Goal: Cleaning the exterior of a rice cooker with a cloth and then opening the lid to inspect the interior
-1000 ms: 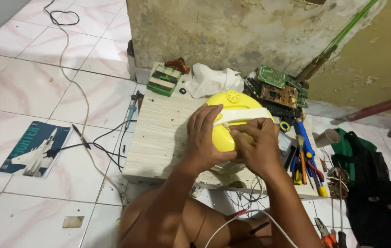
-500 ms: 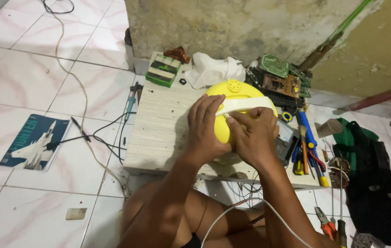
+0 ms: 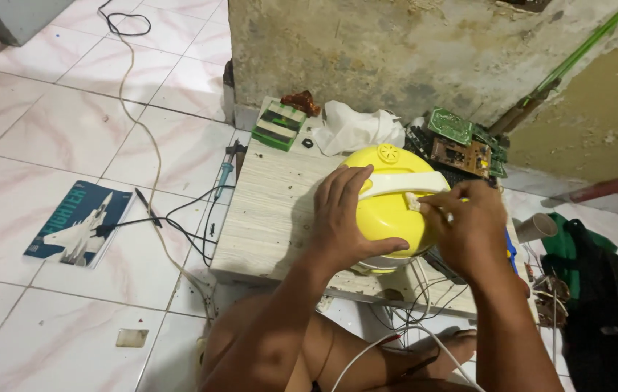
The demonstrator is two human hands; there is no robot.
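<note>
A round yellow appliance lid (image 3: 385, 207) with a white handle (image 3: 403, 181) rests on a low pale wooden table (image 3: 273, 210). My left hand (image 3: 345, 218) lies spread over the lid's left side, thumb along its front rim. My right hand (image 3: 469, 225) is at the lid's right side, fingers pinched on a small white scrap (image 3: 414, 203) pressed against the handle's right end.
Circuit boards (image 3: 461, 141) and a white rag (image 3: 356, 127) lie at the table's back by the rough wall. A soldering iron (image 3: 225, 170) and black cables (image 3: 178, 218) hang off the left. A blue booklet (image 3: 80, 225) lies on the tiles. Hand tools (image 3: 549, 290) and a dark bag (image 3: 599, 290) sit right.
The view has shifted slightly. My right hand has slid from the lid's front toward the handle's right end; my left hand stays on the lid.
</note>
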